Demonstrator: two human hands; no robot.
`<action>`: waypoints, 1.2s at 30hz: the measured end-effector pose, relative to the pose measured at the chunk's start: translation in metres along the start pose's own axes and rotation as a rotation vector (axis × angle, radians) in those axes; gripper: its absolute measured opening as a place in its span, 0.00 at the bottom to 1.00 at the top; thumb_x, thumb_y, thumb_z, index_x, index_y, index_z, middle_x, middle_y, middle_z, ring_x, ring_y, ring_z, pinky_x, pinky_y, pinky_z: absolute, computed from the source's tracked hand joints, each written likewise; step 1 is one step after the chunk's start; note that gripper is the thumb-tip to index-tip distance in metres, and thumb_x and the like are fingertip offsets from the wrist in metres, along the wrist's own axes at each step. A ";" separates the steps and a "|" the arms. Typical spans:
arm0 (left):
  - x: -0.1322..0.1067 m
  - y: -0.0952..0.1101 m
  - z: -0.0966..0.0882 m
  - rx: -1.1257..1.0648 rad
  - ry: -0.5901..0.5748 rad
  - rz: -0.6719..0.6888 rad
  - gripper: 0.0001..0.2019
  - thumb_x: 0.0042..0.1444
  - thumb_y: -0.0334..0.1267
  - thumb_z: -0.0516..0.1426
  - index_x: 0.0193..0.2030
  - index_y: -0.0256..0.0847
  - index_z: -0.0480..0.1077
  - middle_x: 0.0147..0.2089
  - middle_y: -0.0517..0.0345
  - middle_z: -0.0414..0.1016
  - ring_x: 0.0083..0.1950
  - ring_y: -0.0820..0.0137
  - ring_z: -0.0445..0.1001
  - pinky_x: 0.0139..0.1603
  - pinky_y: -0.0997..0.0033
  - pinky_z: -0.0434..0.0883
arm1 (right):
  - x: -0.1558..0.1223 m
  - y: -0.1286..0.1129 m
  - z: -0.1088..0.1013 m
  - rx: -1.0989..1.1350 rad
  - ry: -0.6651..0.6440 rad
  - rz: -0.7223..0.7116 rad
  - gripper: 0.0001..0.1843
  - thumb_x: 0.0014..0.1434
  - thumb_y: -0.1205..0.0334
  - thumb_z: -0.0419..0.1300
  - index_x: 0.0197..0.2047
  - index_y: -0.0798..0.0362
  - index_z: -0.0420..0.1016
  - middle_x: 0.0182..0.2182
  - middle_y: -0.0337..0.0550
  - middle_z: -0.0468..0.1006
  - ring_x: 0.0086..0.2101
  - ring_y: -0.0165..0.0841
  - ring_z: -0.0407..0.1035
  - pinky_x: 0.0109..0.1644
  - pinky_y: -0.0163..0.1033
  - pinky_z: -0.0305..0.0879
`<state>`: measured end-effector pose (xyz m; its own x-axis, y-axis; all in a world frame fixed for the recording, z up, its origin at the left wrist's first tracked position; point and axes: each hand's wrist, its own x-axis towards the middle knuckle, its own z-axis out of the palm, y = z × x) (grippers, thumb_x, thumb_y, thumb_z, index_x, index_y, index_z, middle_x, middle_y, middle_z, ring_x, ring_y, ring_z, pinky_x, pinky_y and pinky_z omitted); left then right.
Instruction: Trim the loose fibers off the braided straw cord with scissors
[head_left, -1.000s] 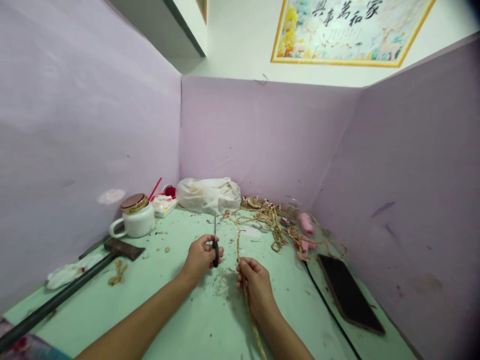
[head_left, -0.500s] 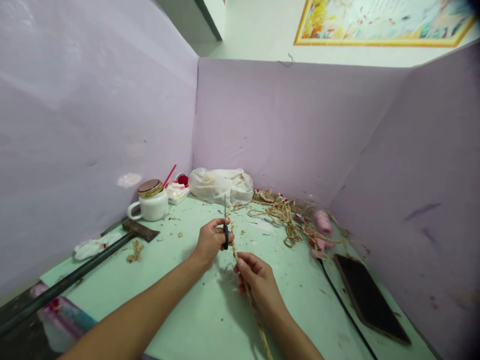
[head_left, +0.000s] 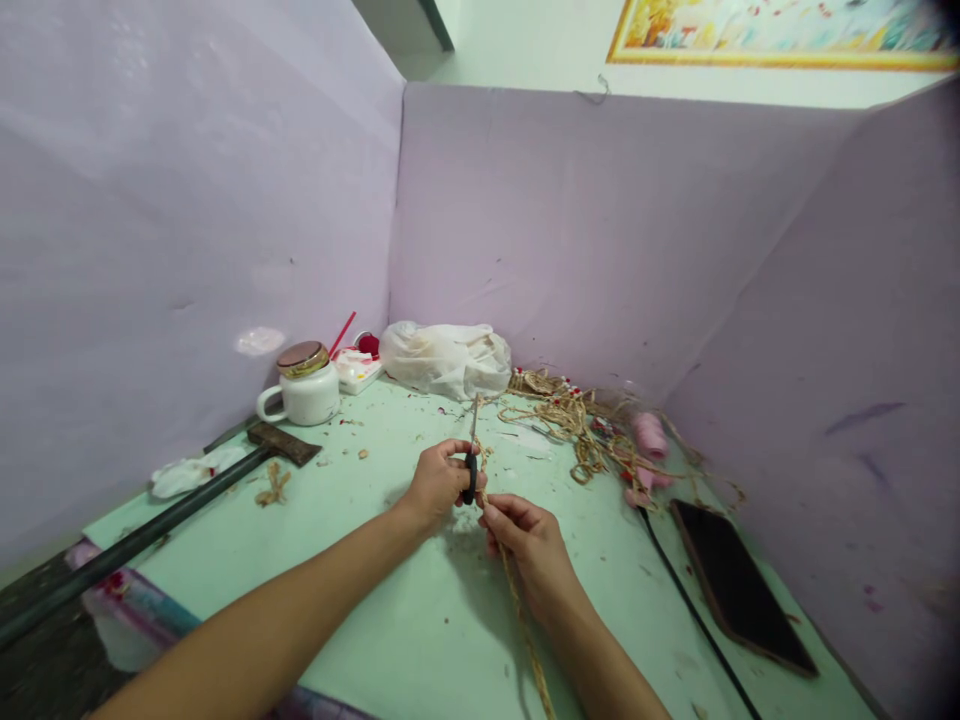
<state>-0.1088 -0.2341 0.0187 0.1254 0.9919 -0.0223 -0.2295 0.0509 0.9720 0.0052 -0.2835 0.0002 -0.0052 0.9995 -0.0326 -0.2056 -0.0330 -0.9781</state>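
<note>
**Scissors and braided cord held together at mid-table**

Lilac partition walls point(head_left: 187, 200) close in the left, far and right sides of a pale green table point(head_left: 375, 560) strewn with fibre scraps. A long-handled hammer point(head_left: 187, 500) lies slantwise on the left. A dark phone point(head_left: 739, 590) lies flat on the right, with a black cable running just beside it. At the far edge sits a crumpled plastic bag point(head_left: 446, 358). To its right is a loose jute tangle point(head_left: 570, 425), and to its left a white mug point(head_left: 307, 390) with a gold lid. A pink spool point(head_left: 649, 435) lies at the tangle's right end.

At the table's middle, the left hand point(head_left: 435, 485) is closed round the black handle of the scissors point(head_left: 470, 470), whose blades point away and look shut. The right hand point(head_left: 532, 545) is just beside it. Its thumb and fingertips pinch the braided jute cord point(head_left: 534, 665), which runs from the scissors back toward the near edge under the wrist.

The cord looks light, rough and limp, and probably sheds fibre. It seems unlikely to slip, but it would sag unless kept taut, so the firmest hold is likely a pinch close to the blades.
</note>
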 end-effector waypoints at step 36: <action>-0.003 -0.010 -0.028 1.326 -0.266 0.753 0.23 0.46 0.31 0.49 0.52 0.44 0.62 0.38 0.55 0.74 0.37 0.67 0.72 0.35 0.72 0.65 | 0.010 -0.032 -0.030 0.420 0.163 0.126 0.15 0.36 0.68 0.66 0.32 0.58 0.74 0.17 0.35 0.69 0.16 0.20 0.60 0.16 0.24 0.57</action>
<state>-0.1337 -0.2340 0.0020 0.5729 0.6837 0.4520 0.6569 -0.7128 0.2455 0.0415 -0.2724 0.0248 0.0917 0.9732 -0.2108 -0.5914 -0.1171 -0.7978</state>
